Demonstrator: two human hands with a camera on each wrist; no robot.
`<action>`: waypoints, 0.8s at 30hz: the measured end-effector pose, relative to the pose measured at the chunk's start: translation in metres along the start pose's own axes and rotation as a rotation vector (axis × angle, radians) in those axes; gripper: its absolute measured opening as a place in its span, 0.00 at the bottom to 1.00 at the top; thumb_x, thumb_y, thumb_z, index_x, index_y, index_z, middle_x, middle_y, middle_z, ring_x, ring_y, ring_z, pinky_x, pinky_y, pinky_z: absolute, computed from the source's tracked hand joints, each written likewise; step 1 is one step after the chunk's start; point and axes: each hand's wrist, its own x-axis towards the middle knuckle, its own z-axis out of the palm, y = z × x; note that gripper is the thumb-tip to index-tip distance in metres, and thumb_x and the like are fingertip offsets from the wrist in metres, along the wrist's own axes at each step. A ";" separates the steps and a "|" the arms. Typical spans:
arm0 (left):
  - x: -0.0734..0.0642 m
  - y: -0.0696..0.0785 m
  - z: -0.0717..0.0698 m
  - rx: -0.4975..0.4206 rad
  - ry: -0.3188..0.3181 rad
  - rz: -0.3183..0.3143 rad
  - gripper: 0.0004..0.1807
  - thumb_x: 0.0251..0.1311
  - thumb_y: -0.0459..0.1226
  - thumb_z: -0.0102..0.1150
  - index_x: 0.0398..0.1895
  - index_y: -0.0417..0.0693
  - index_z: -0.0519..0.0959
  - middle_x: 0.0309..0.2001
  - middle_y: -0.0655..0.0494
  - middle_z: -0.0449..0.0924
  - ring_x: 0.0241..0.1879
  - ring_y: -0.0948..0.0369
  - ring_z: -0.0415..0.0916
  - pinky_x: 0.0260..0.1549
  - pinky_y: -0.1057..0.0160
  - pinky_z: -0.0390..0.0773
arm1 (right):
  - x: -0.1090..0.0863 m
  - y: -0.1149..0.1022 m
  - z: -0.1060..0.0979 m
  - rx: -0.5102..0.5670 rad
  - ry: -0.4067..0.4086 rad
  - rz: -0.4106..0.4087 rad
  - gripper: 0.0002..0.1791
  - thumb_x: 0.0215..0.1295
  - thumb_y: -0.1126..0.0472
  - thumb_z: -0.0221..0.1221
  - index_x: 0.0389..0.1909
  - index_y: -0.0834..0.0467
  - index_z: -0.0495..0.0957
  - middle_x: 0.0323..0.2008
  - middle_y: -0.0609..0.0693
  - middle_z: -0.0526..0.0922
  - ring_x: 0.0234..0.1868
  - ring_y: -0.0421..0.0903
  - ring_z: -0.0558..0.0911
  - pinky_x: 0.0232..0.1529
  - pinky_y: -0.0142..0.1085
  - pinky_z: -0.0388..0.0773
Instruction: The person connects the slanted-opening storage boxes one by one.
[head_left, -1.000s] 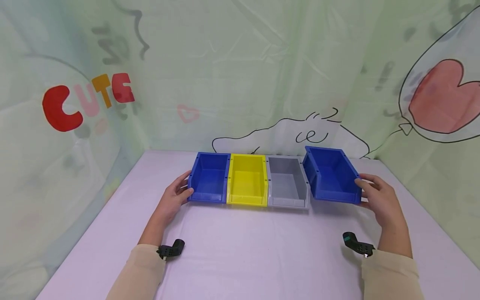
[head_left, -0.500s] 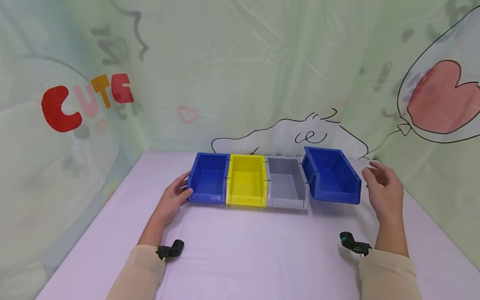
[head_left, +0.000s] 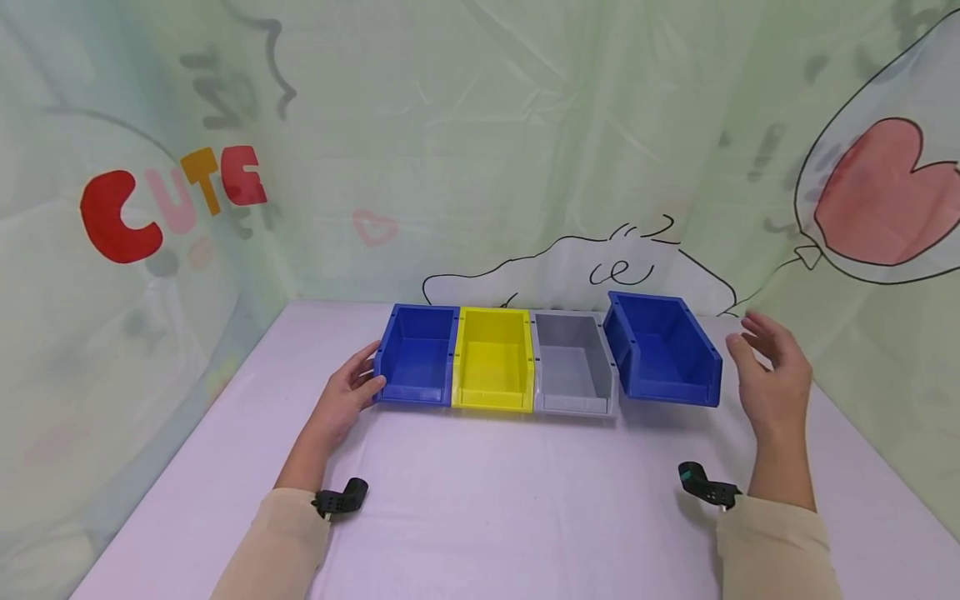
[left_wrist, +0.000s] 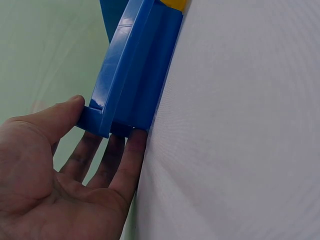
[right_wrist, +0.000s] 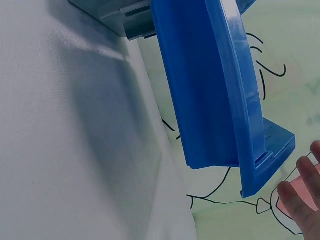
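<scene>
Four bins stand in a row: a blue storage bin (head_left: 416, 394), a yellow bin (head_left: 493, 399), a grey bin (head_left: 573, 406) and another blue storage bin (head_left: 671, 390). My left hand (head_left: 345, 404) holds the left blue bin at its outer front corner, the thumb on the rim and the fingers along the side. In the right wrist view the right blue bin (right_wrist: 200, 90) sits raised off the table and tilted beside the grey bin, with a shadow below. My right hand (head_left: 776, 383) is apart from it, to its right, fingers loosely bent and holding nothing.
A white cloth-covered table (head_left: 517, 500) lies under the bins. Printed green curtains (head_left: 487, 150) hang behind and on both sides. Each wrist carries a small black camera, such as the one on the right wrist (head_left: 705, 487).
My right hand has let go of the right blue bin and moved off to the right and slightly up. That bin stays raised. The left hand keeps its hold.
</scene>
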 end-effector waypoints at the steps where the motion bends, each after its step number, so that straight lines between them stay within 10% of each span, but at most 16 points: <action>1: 0.000 0.000 0.000 0.000 -0.001 -0.001 0.35 0.76 0.34 0.56 0.81 0.68 0.60 0.78 0.45 0.62 0.76 0.46 0.63 0.71 0.43 0.71 | 0.000 -0.001 0.000 0.004 -0.008 -0.005 0.27 0.78 0.46 0.53 0.75 0.31 0.65 0.76 0.39 0.70 0.77 0.41 0.67 0.79 0.43 0.62; 24: 0.000 -0.001 -0.002 -0.010 -0.010 0.007 0.35 0.76 0.34 0.55 0.81 0.66 0.59 0.78 0.42 0.61 0.76 0.44 0.62 0.71 0.41 0.69 | -0.011 -0.017 0.006 -0.064 -0.190 -0.199 0.34 0.76 0.51 0.57 0.80 0.35 0.60 0.80 0.53 0.61 0.80 0.57 0.60 0.79 0.55 0.58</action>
